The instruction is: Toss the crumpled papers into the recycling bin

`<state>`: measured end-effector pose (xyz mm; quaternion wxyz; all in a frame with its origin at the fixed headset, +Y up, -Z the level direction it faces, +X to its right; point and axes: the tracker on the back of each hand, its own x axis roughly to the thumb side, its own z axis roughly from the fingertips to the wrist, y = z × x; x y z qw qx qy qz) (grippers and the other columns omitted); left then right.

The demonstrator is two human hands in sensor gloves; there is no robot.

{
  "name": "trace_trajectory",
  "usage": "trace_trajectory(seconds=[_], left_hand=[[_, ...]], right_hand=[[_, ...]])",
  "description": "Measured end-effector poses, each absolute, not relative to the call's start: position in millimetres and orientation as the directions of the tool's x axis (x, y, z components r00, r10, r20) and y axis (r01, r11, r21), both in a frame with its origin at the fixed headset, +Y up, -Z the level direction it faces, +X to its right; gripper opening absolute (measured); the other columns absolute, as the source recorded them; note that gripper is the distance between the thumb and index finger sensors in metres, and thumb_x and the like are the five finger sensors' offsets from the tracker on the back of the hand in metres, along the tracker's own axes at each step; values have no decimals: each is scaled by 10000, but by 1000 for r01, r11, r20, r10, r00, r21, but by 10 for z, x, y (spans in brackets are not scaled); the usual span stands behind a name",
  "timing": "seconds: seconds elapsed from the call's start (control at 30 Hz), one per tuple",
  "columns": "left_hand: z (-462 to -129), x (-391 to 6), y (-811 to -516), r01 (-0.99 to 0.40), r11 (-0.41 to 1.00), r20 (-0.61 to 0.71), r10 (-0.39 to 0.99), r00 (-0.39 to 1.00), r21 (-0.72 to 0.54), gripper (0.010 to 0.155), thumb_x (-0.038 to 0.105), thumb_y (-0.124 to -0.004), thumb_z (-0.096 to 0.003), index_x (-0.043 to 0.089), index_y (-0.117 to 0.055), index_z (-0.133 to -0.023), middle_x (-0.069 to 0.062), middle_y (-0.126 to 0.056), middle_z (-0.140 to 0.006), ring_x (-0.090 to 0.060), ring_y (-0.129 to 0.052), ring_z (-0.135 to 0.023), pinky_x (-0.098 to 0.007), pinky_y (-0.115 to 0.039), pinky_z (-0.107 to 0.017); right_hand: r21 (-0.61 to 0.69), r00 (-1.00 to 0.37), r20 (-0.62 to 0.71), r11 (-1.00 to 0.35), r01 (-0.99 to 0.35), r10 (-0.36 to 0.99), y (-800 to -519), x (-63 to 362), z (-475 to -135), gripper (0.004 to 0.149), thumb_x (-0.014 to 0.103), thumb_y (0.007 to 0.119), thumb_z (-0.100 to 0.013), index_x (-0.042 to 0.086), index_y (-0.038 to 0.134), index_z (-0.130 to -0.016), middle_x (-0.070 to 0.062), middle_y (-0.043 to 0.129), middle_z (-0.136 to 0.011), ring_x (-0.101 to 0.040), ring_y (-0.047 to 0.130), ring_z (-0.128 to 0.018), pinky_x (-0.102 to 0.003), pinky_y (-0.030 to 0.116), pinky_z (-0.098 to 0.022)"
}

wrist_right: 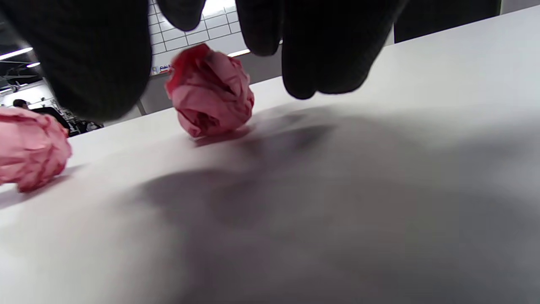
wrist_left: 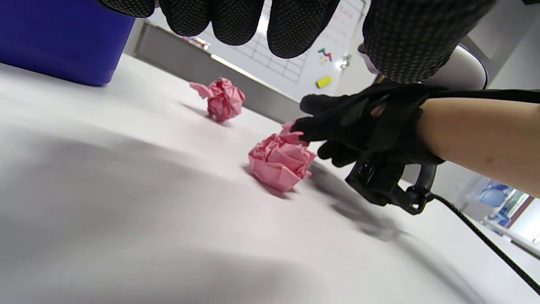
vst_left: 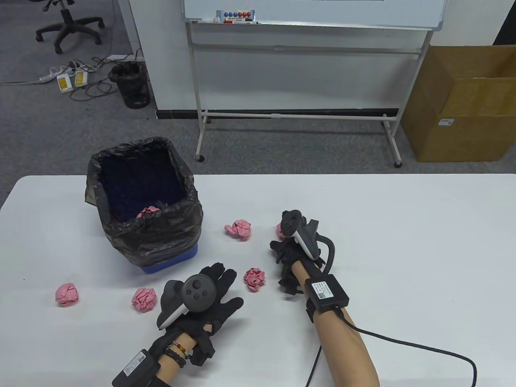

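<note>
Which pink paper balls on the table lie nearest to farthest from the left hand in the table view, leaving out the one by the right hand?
From the left hand:
1. Ball to its right.
2. Ball to its left.
3. Ball beyond it, beside the bin.
4. Ball at far left.

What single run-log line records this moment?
right hand: open, over paper ball, not gripping | left hand: open, idle | bin: one ball inside | table: five balls left
</note>
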<state>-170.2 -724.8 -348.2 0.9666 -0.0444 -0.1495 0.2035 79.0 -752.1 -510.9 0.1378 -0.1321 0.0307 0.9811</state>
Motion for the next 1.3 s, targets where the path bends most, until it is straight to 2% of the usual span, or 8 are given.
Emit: trace_trajectory(seconds=[0.13, 0.23, 0.33, 0.5, 0.67, 0.97, 1.3], left_hand=[[-3503, -1720, -7246, -377, 915, 268, 402, 875, -142, 781, 582, -750, -470, 202, -529, -1116, -176, -416, -1219, -463, -431, -1100, -647, -453, -741], [-3501, -1721, -7254, -375, 915, 271, 402, 875, -146, 798, 585, -752, -467, 194, -513, -1120, -180, -397, -1221, -460, -415, -1103, -648, -443, -739], [-3500, -1711, -7254, -371, 917, 271, 399, 876, -149, 802, 588, -751, -465, 197, -505, -1121, -179, -384, -1223, -464, -402, -1104, -654, -433, -738], [-3503, -1713, -7258, -371, 917, 279, 397, 874, -144, 800, 590, -748, -466, 201, -505, -1122, -176, -380, -1224, -462, -396, -1107, -655, -429, -740], [-3510, -1726, -7250, -377, 917, 279, 400, 873, -132, 796, 590, -747, -466, 206, -507, -1121, -174, -380, -1224, -459, -397, -1107, -654, -430, -741], [-3516, -1730, -7261, -371, 919, 282, 395, 875, -134, 805, 594, -745, -464, 206, -497, -1124, -173, -365, -1227, -464, -383, -1109, -663, -420, -739], [-3524, -1771, -7246, -409, 899, 281, 438, 854, -156, 813, 597, -742, -463, 202, -486, -1126, -176, -374, -1226, -468, -413, -1106, -665, -440, -738]], right_hand=[[-2, -940, -281, -980, -201, 194, -7518, 759, -5186, 840, 493, 892, -321, 460, 452, -1036, -33, 572, -1143, -315, 849, -928, -376, 792, -627], [-15, -952, -282, -992, -123, 122, -7558, 728, -5220, 773, 441, 892, -334, 423, 540, -1022, -37, 697, -1083, -270, 902, -881, -345, 821, -602], [-109, -957, -280, -993, -43, 72, -7558, 710, -5228, 729, 409, 914, -319, 392, 633, -991, -21, 851, -966, -214, 1014, -748, -291, 889, -521], [-150, -955, -290, -989, -13, 56, -7526, 716, -5239, 699, 425, 946, -289, 350, 723, -947, -17, 964, -837, -170, 1095, -602, -245, 939, -431], [-172, -958, -280, -985, -6, 55, -7448, 745, -5160, 690, 446, 957, -287, 309, 757, -932, -26, 992, -802, -175, 1115, -563, -246, 955, -400], [-197, -973, -224, -980, -1, 46, -7102, 842, -4783, 693, 451, 951, -296, 294, 752, -940, -30, 991, -806, -176, 1112, -577, -248, 954, -404], [-187, -973, -187, -977, -102, 137, -6842, 1038, -4247, 694, 439, 946, -307, 274, 746, -951, -42, 984, -818, -189, 1105, -587, -259, 947, -409]])
